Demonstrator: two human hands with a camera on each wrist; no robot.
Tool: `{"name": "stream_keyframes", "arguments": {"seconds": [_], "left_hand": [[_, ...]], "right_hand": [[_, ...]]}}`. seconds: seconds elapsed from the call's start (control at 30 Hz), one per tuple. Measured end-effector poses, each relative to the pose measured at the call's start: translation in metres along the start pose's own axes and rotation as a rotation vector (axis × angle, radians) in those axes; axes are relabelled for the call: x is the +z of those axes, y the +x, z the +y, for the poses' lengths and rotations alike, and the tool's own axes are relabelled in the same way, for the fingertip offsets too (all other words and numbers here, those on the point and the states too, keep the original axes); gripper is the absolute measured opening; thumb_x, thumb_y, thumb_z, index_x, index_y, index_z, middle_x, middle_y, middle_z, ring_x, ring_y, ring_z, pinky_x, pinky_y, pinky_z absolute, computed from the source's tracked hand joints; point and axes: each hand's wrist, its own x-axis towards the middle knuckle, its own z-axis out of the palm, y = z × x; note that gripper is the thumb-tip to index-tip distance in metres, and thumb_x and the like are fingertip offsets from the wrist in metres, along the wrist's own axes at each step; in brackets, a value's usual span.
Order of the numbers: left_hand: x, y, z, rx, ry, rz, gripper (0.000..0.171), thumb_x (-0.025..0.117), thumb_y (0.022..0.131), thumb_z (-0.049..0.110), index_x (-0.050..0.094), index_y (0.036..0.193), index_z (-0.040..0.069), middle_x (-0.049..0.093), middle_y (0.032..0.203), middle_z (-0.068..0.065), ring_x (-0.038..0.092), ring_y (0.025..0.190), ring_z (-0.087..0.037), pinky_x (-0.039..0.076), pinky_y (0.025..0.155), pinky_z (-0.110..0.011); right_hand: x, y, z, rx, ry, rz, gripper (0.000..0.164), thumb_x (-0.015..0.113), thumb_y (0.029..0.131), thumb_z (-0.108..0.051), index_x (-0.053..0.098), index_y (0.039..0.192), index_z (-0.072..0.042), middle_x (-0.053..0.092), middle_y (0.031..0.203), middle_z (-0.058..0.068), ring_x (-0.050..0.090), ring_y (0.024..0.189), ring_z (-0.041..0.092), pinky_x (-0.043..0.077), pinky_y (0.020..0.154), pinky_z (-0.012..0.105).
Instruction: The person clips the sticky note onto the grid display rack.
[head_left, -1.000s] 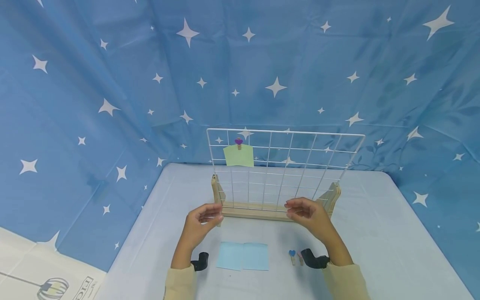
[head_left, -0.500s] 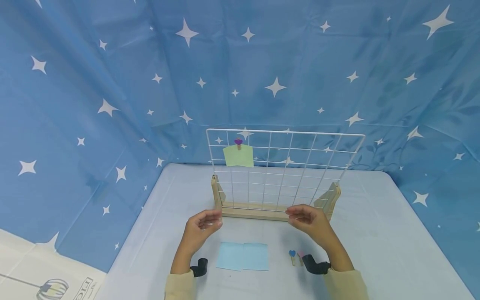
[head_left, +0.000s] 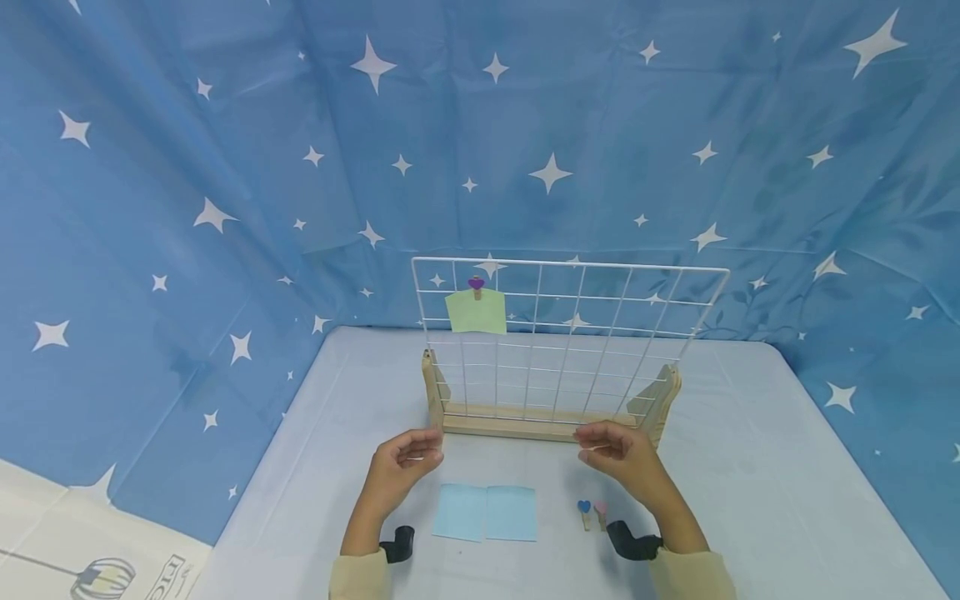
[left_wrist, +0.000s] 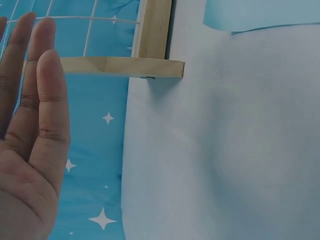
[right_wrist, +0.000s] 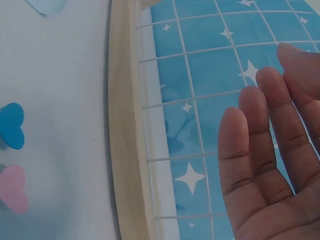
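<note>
My left hand (head_left: pixel 401 468) hovers in front of the left end of the rack's wooden base, fingers relaxed, holding nothing. At the base's right end my right hand (head_left: pixel 618 450) hangs likewise, its fingers loosely bent around nothing. Behind both stands a white wire grid rack (head_left: pixel 558 333) on a wooden base (head_left: pixel 517 425). A green paper note (head_left: pixel 477 315) hangs at its upper left under a clothespin with a purple heart (head_left: pixel 476 283). Two light blue notes (head_left: pixel 460 511) lie side by side on the table between the hands. A blue heart clothespin (right_wrist: pixel 11 126) and a pink heart clothespin (right_wrist: pixel 13 188) lie left of the right wrist.
The table (head_left: pixel 360 375) wears a pale cloth. A blue curtain with white stars (head_left: pixel 551 175) rises behind and beside it. A black wrist mount (head_left: pixel 633 542) sits at the right wrist, another mount (head_left: pixel 399 543) at the left one.
Both hands have drawn back a little toward the person, away from the rack's base. The pink heart clothespin shows more fully now. Rack, notes and clothespins stay where they were.
</note>
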Motion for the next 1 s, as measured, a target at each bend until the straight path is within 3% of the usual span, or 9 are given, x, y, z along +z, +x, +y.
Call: {"name": "stream_keyframes", "arguments": {"seconds": [0.2,0.43,0.67,1.0], "left_hand": [[0.001,0.0,-0.008,-0.023,0.016,-0.032,0.034,0.081,0.097,0.01,0.073,0.127,-0.005,0.077,0.125,-0.015,0.072,0.111,-0.016,0.059,0.093,-0.025],[0.0,-0.002,-0.013,-0.043,0.014,-0.066,0.037,0.08,0.097,0.008,0.071,0.129,-0.008,0.075,0.127,-0.02,0.073,0.115,-0.023,0.058,0.095,-0.023],[0.002,-0.002,-0.02,-0.06,0.022,-0.069,0.034,0.08,0.098,0.01,0.073,0.127,-0.006,0.075,0.126,-0.019,0.073,0.114,-0.023,0.058,0.094,-0.022],[0.004,-0.005,-0.027,-0.09,0.008,-0.119,0.036,0.077,0.1,0.009,0.069,0.13,-0.01,0.074,0.128,-0.024,0.071,0.119,-0.035,0.057,0.093,-0.021]], "right_hand": [[0.001,-0.004,0.007,0.021,0.018,-0.033,0.025,0.079,0.093,0.006,0.073,0.117,0.009,0.075,0.117,0.028,0.076,0.101,0.012,0.06,0.086,0.019],[0.002,-0.009,0.018,0.035,0.02,-0.073,0.024,0.078,0.094,0.007,0.074,0.118,0.007,0.075,0.118,0.027,0.076,0.103,0.015,0.06,0.088,0.019],[0.001,-0.014,0.024,0.033,0.016,-0.094,0.023,0.076,0.094,0.006,0.073,0.117,0.01,0.074,0.117,0.031,0.075,0.104,0.01,0.06,0.089,0.019],[0.001,-0.021,0.033,0.139,0.019,-0.139,0.026,0.075,0.096,0.003,0.071,0.12,0.011,0.073,0.122,0.028,0.074,0.108,0.017,0.059,0.092,0.022]]}}
